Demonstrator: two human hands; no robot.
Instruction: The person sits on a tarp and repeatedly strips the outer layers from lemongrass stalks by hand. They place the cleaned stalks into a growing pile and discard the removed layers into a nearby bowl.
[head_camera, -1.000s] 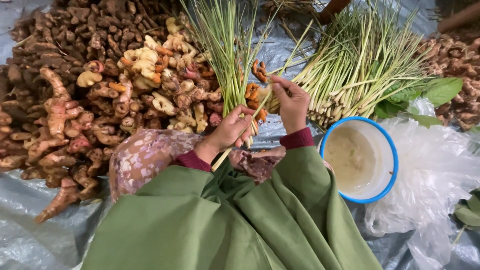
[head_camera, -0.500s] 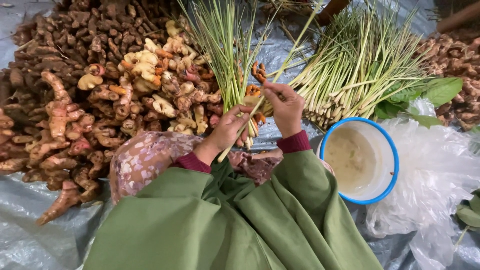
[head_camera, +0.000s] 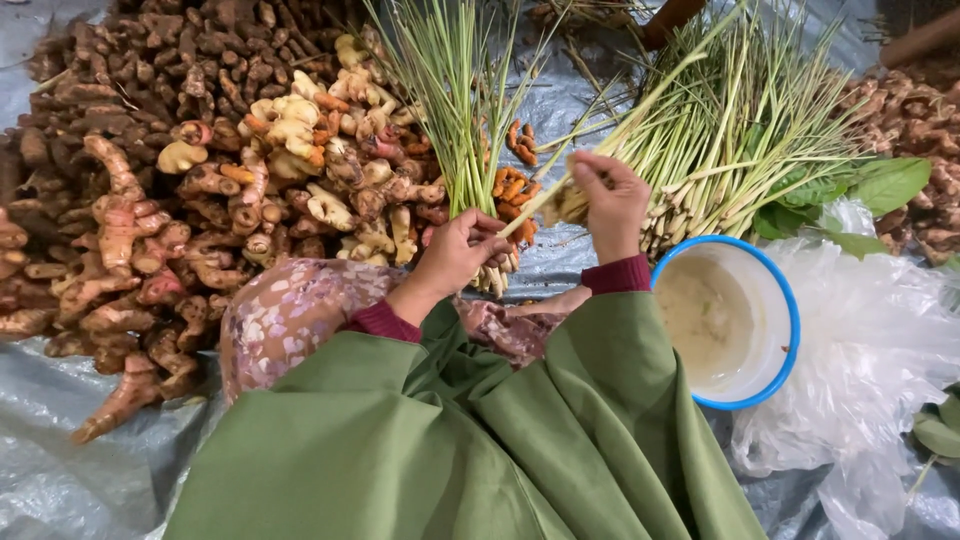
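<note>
Root pile (head_camera: 150, 200) fills far left on the grey sheet (head_camera: 60, 480). Left hand (head_camera: 462, 252) clamped on the base of a lemongrass bundle (head_camera: 455, 110), held upright at centre. Right hand (head_camera: 610, 200) raised just beside it, pinching a single stalk (head_camera: 640, 110) that slants far-right. Loose lemongrass heap (head_camera: 740, 140) behind. Blue-rimmed bowl (head_camera: 790, 330) and plastic bag (head_camera: 870, 340) crowd the near right.

My left hand (head_camera: 462, 252) grips a bunch of lemongrass (head_camera: 455, 120) near its pale root ends, just above the frame's centre. The bunch stands upright, its green blades fanning toward the top edge. My right hand (head_camera: 608, 200), just right of it, pinches one loose stalk (head_camera: 640, 100), pale at the base, slanting up toward the upper right.
</note>
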